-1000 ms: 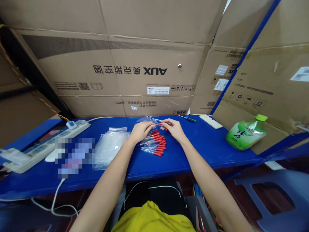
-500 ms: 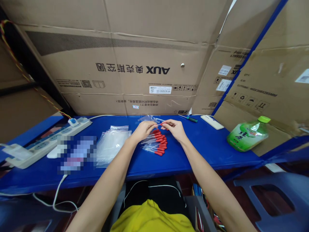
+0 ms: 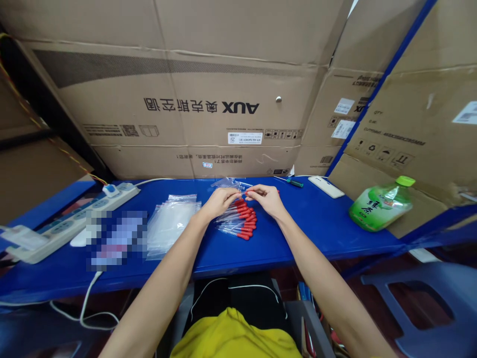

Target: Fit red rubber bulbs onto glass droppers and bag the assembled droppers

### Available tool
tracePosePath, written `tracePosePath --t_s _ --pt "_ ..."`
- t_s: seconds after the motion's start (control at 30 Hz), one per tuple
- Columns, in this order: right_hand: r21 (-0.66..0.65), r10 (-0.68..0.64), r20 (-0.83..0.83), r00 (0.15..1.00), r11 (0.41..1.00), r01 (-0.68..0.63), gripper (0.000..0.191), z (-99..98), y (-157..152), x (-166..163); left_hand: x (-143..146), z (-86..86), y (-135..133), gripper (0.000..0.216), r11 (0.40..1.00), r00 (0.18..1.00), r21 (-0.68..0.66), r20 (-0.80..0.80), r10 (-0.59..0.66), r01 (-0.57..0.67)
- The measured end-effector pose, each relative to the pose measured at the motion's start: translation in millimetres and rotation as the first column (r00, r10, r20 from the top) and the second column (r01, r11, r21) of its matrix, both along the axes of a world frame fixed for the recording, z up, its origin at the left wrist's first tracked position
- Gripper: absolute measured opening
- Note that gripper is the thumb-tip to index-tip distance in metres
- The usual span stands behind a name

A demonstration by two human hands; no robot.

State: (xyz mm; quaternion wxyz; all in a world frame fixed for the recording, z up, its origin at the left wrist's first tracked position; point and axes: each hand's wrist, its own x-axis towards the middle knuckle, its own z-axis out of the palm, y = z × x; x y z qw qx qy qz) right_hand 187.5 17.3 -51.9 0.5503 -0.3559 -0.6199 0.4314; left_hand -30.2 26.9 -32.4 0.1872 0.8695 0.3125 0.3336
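On the blue bench (image 3: pixel 320 223) lies a bundle of clear droppers with red bulbs (image 3: pixel 242 219). Both hands meet just behind it. My left hand (image 3: pixel 219 201) is closed, its fingers pinching a small clear plastic bag (image 3: pixel 227 184). My right hand (image 3: pixel 266 199) is closed too, its fingertips holding a red-bulbed dropper (image 3: pixel 253 190) that points at the bag's mouth. A stack of empty clear bags (image 3: pixel 169 223) lies to the left of my left forearm.
A white power strip (image 3: pixel 70 216) with cables sits at the left, beside a blurred patch. A green bottle (image 3: pixel 378 204) lies at the right. A white phone (image 3: pixel 325 187) and a green-handled screwdriver (image 3: pixel 292 182) rest near the cardboard boxes (image 3: pixel 208 89) behind. A blue plastic chair (image 3: pixel 428 298) stands lower right.
The hands have barely shifted; the right hand has edged the dropper a little towards the bag in the left hand. The view wobbled slightly.
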Motion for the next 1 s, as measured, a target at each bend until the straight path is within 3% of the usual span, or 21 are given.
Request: tracePosePath --t_s 0.23,0.37,0.47,0.57,0.7,0.83,1.0 --pt "0.034 -0.039 0.020 0.999 0.999 0.038 0.038 -0.8 5 1 3 -2.2 3 0.035 0.996 0.991 -0.002 0.107 0.084 -0.084" --pt "0.057 -0.070 0.016 0.997 0.996 0.069 0.037 2.3 5 2 5 -0.9 5 0.033 0.962 0.911 -0.221 0.341 0.232 -0.163" --pt "0.044 -0.065 -0.024 0.998 0.997 0.066 0.040 3.4 4 -2 11 -1.1 6 0.038 0.898 0.746 -0.438 0.589 0.311 -0.028" --pt "0.037 -0.035 -0.061 0.998 0.999 0.037 0.043 2.7 3 -8 21 -3.8 6 0.041 0.836 0.578 -0.533 0.725 0.373 0.130" --pt "0.017 -0.017 -0.055 0.998 1.000 0.018 0.042 0.9 2 -13 32 -5.0 3 0.031 0.810 0.450 -0.552 0.785 0.426 0.197" --pt "0.008 -0.035 -0.023 0.999 0.999 0.035 0.040 0.7 1 -13 36 3.2 -3 0.027 0.760 0.267 -0.573 0.819 0.509 0.307" --pt "-0.007 0.036 -0.040 0.999 0.999 -0.037 0.040 1.0 -5 -22 37 16.4 -10 0.031 0.715 -0.008 -0.399 0.871 0.492 0.575"
